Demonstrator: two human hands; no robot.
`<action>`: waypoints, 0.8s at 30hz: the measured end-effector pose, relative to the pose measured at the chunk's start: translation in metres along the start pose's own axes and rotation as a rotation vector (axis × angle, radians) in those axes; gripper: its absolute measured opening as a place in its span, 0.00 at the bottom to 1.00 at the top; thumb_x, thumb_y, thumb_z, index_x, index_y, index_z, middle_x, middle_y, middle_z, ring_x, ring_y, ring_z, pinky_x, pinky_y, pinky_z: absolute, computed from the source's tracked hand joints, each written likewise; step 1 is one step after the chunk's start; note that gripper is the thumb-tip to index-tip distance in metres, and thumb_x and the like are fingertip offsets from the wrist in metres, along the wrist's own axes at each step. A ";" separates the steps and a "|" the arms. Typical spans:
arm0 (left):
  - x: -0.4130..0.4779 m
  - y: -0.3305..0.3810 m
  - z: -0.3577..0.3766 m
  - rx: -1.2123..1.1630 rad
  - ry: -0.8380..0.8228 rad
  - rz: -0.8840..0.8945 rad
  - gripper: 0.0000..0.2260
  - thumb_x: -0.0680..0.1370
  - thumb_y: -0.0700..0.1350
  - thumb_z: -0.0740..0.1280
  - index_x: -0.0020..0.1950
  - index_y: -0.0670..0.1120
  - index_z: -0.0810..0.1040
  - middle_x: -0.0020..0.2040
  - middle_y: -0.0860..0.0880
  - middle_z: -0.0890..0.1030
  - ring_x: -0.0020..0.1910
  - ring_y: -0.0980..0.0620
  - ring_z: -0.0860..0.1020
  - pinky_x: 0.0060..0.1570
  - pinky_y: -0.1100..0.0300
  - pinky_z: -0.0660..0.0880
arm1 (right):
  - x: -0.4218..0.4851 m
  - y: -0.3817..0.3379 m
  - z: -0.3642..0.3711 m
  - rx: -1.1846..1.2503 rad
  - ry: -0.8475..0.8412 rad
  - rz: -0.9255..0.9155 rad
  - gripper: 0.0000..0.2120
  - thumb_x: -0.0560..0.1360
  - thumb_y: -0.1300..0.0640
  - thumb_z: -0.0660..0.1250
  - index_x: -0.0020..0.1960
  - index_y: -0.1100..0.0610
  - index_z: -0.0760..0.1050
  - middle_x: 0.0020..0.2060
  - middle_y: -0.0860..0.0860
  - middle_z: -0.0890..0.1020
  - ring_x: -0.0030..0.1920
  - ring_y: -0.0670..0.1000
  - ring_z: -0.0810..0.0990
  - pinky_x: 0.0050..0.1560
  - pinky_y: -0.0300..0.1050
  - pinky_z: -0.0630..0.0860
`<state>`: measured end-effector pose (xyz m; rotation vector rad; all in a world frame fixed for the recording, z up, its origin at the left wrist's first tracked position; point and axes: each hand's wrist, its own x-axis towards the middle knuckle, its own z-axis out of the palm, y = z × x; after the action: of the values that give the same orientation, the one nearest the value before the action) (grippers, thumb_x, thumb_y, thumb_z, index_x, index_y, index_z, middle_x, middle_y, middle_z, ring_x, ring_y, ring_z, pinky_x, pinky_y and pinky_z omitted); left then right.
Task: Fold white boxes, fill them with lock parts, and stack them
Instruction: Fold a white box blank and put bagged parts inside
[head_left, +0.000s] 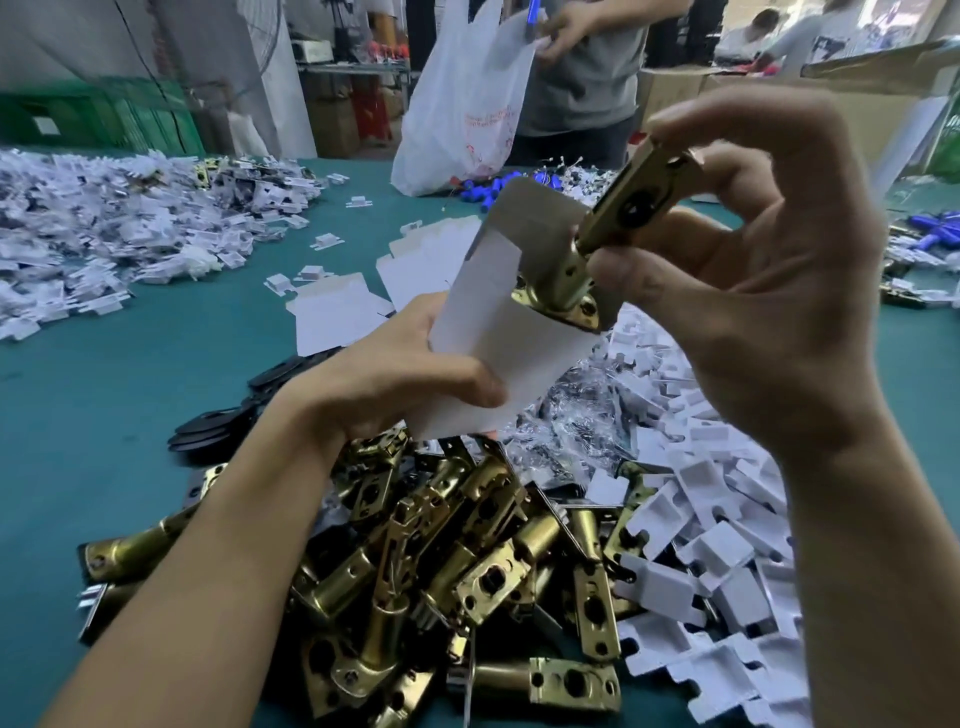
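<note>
Brass latch (636, 195) pinched in R hand (769, 312), tip inside box (498, 343) | box gripped by L hand (395, 379) | latch pile (467, 571) at table (104, 415) near edge.

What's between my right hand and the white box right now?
Head view: a brass latch spans it. The right hand pinches its upper end; its lower end sits in the white box at the open top.

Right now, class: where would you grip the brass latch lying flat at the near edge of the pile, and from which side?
Take the brass latch by its flat-sided case, probably from above with fingers across the two long edges. It lies level on top of the latch pile, that end bare; its tube end is crowded by others.
</note>
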<state>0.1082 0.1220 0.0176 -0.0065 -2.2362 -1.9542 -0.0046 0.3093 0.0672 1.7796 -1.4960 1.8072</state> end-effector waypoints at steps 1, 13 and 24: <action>0.000 0.000 0.000 0.017 0.005 0.006 0.18 0.58 0.46 0.74 0.47 0.55 0.86 0.41 0.51 0.84 0.40 0.53 0.82 0.38 0.55 0.82 | 0.001 -0.001 -0.001 -0.014 -0.001 -0.002 0.29 0.69 0.73 0.74 0.60 0.52 0.66 0.55 0.59 0.74 0.50 0.65 0.78 0.50 0.50 0.82; 0.004 0.002 0.011 0.275 0.129 0.125 0.16 0.70 0.45 0.76 0.56 0.54 0.79 0.49 0.52 0.84 0.47 0.58 0.82 0.46 0.64 0.78 | 0.000 0.008 0.005 -0.113 0.178 0.057 0.22 0.70 0.69 0.75 0.58 0.55 0.72 0.48 0.53 0.82 0.46 0.51 0.84 0.48 0.46 0.82; 0.002 0.002 0.014 0.163 0.033 0.068 0.12 0.76 0.45 0.68 0.59 0.51 0.79 0.50 0.54 0.84 0.49 0.56 0.82 0.51 0.59 0.79 | -0.003 0.012 0.000 -0.266 0.121 0.165 0.18 0.67 0.59 0.79 0.51 0.48 0.76 0.44 0.46 0.84 0.43 0.46 0.82 0.39 0.40 0.74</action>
<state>0.1051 0.1364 0.0183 -0.0290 -2.3346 -1.7205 -0.0127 0.3055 0.0591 1.4362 -1.7828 1.6589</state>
